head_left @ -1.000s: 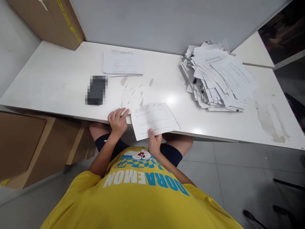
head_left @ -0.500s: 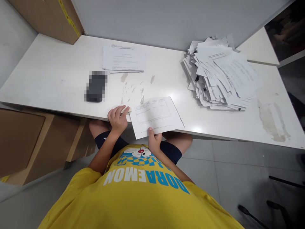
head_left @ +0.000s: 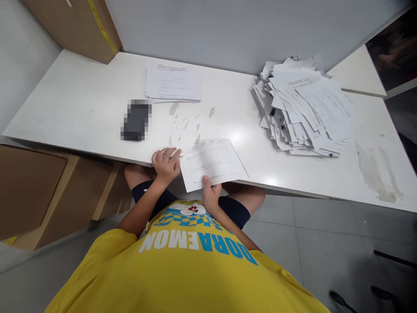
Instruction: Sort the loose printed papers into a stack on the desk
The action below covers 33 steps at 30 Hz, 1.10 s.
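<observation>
A printed sheet of paper [head_left: 213,164] lies partly over the near edge of the white desk, its lower left corner jutting past it. My right hand [head_left: 211,195] grips the sheet's near edge, thumb on top and fingers hidden beneath. Just left of the paper, my left hand [head_left: 165,165] is curled around a slim, pale object [head_left: 177,154]. Only its end shows by the fingertips, close to the paper's left edge, and its kind cannot be made out.
A tall, untidy paper pile [head_left: 302,108] stands on the right of the desk [head_left: 81,113]. A neater paper stack [head_left: 174,84] lies at the back, near a dark, blurred-out object [head_left: 136,121]. Cardboard boxes [head_left: 87,187] stand below left; another cardboard box [head_left: 87,30] sits at the back left.
My left hand has curled further over the pale object and shifted slightly right, closer to the paper. The sheet's far edge has dipped a little; my right hand keeps its hold. The view has shifted slightly.
</observation>
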Each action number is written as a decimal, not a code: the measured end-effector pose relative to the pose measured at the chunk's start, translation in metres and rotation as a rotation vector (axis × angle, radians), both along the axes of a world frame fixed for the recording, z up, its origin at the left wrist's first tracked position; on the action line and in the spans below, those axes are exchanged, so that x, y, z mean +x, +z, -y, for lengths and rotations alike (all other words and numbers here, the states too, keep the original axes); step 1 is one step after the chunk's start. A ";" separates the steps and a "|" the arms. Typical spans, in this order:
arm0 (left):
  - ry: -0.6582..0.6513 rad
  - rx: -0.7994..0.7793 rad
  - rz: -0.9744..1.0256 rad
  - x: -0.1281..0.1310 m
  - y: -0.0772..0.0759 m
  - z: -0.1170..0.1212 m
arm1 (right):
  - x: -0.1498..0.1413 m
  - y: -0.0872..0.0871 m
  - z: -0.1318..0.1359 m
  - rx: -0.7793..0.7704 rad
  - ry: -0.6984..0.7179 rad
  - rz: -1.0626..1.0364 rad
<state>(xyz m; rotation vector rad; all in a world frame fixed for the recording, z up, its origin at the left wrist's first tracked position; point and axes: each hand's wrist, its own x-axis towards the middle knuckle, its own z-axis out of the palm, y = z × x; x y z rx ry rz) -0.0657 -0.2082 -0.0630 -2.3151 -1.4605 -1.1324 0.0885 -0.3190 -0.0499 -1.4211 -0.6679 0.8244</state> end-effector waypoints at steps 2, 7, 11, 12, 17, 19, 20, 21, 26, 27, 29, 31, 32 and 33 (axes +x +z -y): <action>-0.004 -0.049 -0.017 0.000 0.001 0.001 | -0.003 0.001 -0.003 0.009 -0.012 -0.007; -0.007 -0.056 -0.004 -0.002 -0.002 0.002 | -0.005 0.009 -0.008 0.048 -0.028 0.007; 0.024 0.009 0.006 -0.001 -0.009 0.000 | 0.010 0.025 -0.017 0.083 -0.128 0.014; 0.038 0.021 0.006 0.000 -0.011 -0.001 | 0.016 0.032 -0.024 0.110 -0.164 0.016; 0.041 -0.011 0.032 0.001 -0.017 -0.003 | 0.039 0.062 -0.096 0.276 -0.162 0.060; 0.029 -0.015 0.030 0.001 -0.016 -0.002 | 0.035 0.069 -0.142 0.317 -0.076 0.059; 0.024 -0.007 0.020 0.000 -0.015 -0.001 | 0.028 0.071 -0.167 0.331 -0.031 0.036; 0.021 0.011 0.009 -0.001 -0.014 0.000 | 0.019 0.073 -0.192 0.337 0.012 -0.001; 0.037 0.117 -0.035 -0.002 -0.011 0.005 | -0.040 0.086 -0.292 0.138 0.083 -0.275; 0.043 0.105 -0.038 -0.002 -0.012 0.006 | -0.050 0.087 -0.304 0.072 0.116 -0.321; 0.053 0.057 -0.044 -0.002 -0.013 0.007 | -0.064 0.089 -0.315 -0.029 0.212 -0.385; 0.063 0.024 -0.059 -0.003 -0.013 0.008 | -0.069 0.087 -0.313 -0.085 0.314 -0.422; 0.064 0.017 -0.065 -0.004 -0.013 0.008 | -0.067 0.085 -0.308 -0.111 0.390 -0.448; 0.062 0.016 -0.067 -0.004 -0.012 0.007 | -0.063 0.083 -0.300 -0.135 0.481 -0.475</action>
